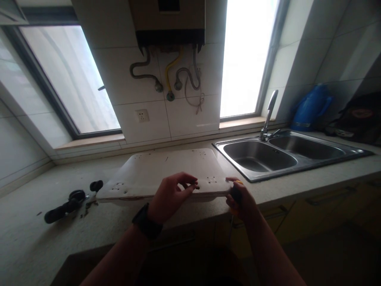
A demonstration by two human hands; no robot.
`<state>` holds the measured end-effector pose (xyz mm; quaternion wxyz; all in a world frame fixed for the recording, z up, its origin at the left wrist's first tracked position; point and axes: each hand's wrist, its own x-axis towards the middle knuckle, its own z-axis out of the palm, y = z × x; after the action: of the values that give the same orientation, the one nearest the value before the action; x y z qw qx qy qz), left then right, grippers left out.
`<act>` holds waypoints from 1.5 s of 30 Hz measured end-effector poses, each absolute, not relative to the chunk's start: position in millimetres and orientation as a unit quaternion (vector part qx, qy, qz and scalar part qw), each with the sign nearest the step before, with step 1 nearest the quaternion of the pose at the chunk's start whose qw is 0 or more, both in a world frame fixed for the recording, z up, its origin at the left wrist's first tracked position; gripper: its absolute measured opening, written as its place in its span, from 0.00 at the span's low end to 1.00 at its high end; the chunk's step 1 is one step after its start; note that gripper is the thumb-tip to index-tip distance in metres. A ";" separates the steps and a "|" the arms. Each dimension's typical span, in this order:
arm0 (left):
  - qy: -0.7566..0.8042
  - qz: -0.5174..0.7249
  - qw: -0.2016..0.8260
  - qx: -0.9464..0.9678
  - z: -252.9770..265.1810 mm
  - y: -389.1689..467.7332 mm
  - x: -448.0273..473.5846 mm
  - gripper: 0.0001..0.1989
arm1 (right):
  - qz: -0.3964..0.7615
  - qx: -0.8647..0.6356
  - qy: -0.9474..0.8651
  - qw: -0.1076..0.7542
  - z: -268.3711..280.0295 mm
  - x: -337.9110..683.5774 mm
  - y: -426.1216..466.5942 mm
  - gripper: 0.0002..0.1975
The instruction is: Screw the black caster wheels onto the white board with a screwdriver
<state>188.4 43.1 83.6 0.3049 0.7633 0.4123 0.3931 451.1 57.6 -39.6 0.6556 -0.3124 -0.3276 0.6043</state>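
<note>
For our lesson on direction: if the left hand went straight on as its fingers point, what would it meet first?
Probably the right hand, though the left hand may touch the white board sooner; depth there is unclear.

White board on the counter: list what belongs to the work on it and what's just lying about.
Seemingly part of it: white board, left hand, right hand, screwdriver, probably black wheels.
Just around: sink, tap, blue jug, water heater, socket.
</note>
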 end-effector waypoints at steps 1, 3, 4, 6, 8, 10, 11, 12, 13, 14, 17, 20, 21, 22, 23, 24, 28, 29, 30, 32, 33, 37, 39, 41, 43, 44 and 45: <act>0.407 0.393 0.301 0.767 81.8 47.5 190.9 0.10 | 0.604 -0.311 -0.331 0.655 -40.0 450.9 57.8 0.17; 0.402 0.393 0.297 0.772 77.2 54.6 194.4 0.09 | 0.604 -0.310 -0.336 0.652 -39.6 450.2 57.5 0.16; 0.403 0.392 0.294 0.773 74.7 57.3 195.3 0.09 | 0.604 -0.310 -0.338 0.652 -38.8 449.8 57.1 0.16; 0.408 0.389 0.288 0.774 69.5 60.7 196.0 0.09 | 0.603 -0.311 -0.340 0.651 -36.5 449.0 55.5 0.17; 0.414 0.389 0.284 0.773 65.4 62.3 195.6 0.09 | 0.600 -0.317 -0.338 0.652 -34.0 448.0 53.7 0.17; 0.417 0.389 0.282 0.772 62.7 62.7 194.9 0.10 | 0.596 -0.323 -0.336 0.653 -32.2 446.9 52.2 0.18; 0.418 0.386 0.280 0.773 62.0 62.7 194.6 0.10 | 0.594 -0.325 -0.336 0.654 -31.8 446.4 51.8 0.18; 0.419 0.382 0.276 0.776 61.6 62.5 194.5 0.10 | 0.592 -0.326 -0.336 0.657 -31.7 446.0 51.6 0.18; 0.420 0.377 0.271 0.780 61.5 62.3 194.7 0.10 | 0.589 -0.326 -0.336 0.659 -32.0 445.8 51.7 0.17; 0.421 0.371 0.264 0.784 61.4 62.1 195.0 0.10 | 0.587 -0.326 -0.337 0.660 -32.5 445.6 51.8 0.17; 0.428 0.358 0.243 0.793 61.9 61.4 197.0 0.10 | 0.582 -0.328 -0.338 0.663 -33.6 445.4 52.4 0.17; 0.435 0.346 0.226 0.800 62.6 60.6 199.2 0.10 | 0.582 -0.335 -0.337 0.660 -33.1 445.2 52.0 0.18; 0.436 0.340 0.222 0.803 62.9 60.3 199.6 0.10 | 0.581 -0.337 -0.337 0.660 -32.8 445.0 51.8 0.18; 0.437 0.335 0.218 0.806 63.1 60.0 199.8 0.11 | 0.581 -0.337 -0.337 0.660 -32.6 444.8 51.7 0.18; 0.436 0.332 0.215 0.808 63.1 59.7 199.7 0.11 | 0.580 -0.338 -0.337 0.661 -32.5 444.7 51.6 0.18; 0.435 0.329 0.211 0.811 63.0 59.4 199.5 0.12 | 0.578 -0.338 -0.337 0.662 -32.5 444.5 51.7 0.18; 0.430 0.334 0.210 0.812 61.2 58.7 196.9 0.13 | 0.575 -0.335 -0.338 0.666 -32.2 443.9 51.8 0.18; 0.430 0.336 0.208 0.811 60.8 58.4 196.2 0.13 | 0.575 -0.335 -0.338 0.665 -31.8 443.7 51.5 0.18; 0.433 0.336 0.205 0.811 60.5 58.1 195.5 0.13 | 0.576 -0.336 -0.338 0.664 -31.2 443.5 51.0 0.18; 0.436 0.334 0.194 0.813 60.5 57.2 194.2 0.11 | 0.579 -0.338 -0.337 0.661 -30.1 443.2 50.0 0.18; 0.433 0.333 0.192 0.815 60.6 56.6 193.7 0.10 | 0.581 -0.339 -0.336 0.659 -29.8 443.1 49.6 0.18; 0.404 0.345 0.202 0.823 60.9 54.7 192.0 0.07 | 0.580 -0.336 -0.336 0.662 -31.4 443.3 51.0 0.17; 0.395 0.351 0.205 0.824 60.0 54.5 191.3 0.07 | 0.577 -0.333 -0.337 0.665 -33.3 443.7 52.6 0.17; 0.390 0.354 0.206 0.825 58.3 54.9 190.8 0.08 | 0.576 -0.332 -0.337 0.666 -34.9 444.3 53.6 0.17; 0.386 0.359 0.207 0.824 56.2 55.6 190.3 0.08 | 0.576 -0.333 -0.337 0.666 -35.7 444.8 53.8 0.17; 0.385 0.361 0.207 0.824 55.2 55.9 190.1 0.08 | 0.577 -0.333 -0.337 0.665 -35.9 444.9 53.8 0.17; 0.384 0.362 0.206 0.824 54.3 56.2 189.9 0.08 | 0.577 -0.334 -0.337 0.665 -36.1 445.1 53.7 0.18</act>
<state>189.9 56.2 54.3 0.2063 0.8238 0.3840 0.3623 445.1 53.7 -36.1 0.6646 -0.3339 -0.3373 0.5771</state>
